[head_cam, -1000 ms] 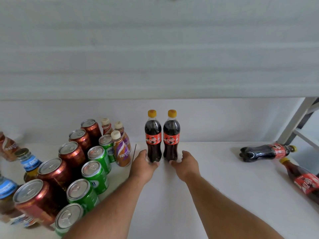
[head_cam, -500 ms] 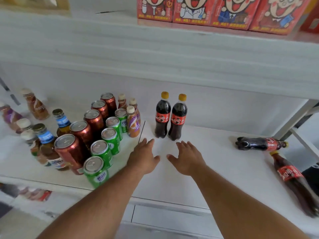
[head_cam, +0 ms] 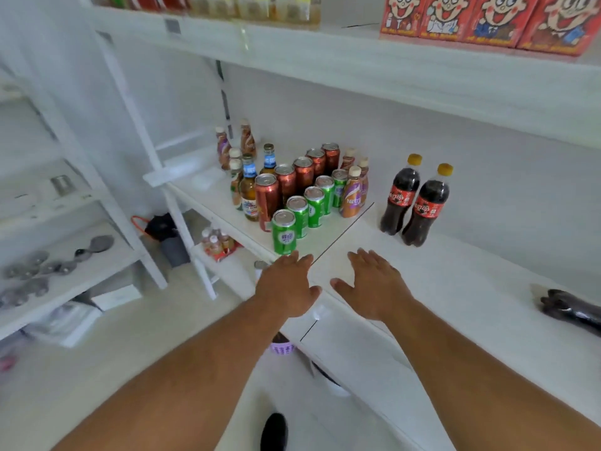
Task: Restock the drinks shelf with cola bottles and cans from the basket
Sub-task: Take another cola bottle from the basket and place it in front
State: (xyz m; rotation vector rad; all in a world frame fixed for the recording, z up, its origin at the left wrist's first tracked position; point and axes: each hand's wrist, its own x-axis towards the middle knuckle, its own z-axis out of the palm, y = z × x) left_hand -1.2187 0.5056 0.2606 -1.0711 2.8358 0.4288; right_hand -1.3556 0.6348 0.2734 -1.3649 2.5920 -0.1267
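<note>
Two cola bottles (head_cam: 414, 198) stand upright side by side toward the back of the shelf (head_cam: 455, 288), while the left hand (head_cam: 286, 289) and right hand (head_cam: 374, 284) hover empty, fingers spread, over its front edge. Another bottle (head_cam: 569, 309) lies toppled at the right edge; restocking looks barely begun.

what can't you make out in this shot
- Basket: head view, mostly hidden under the left hand and arm; contents unseen.
- Lying bottle: cut off by the right edge.
- Items on the far-left shelf: blurred.
- Can labels: too small to read.
</note>
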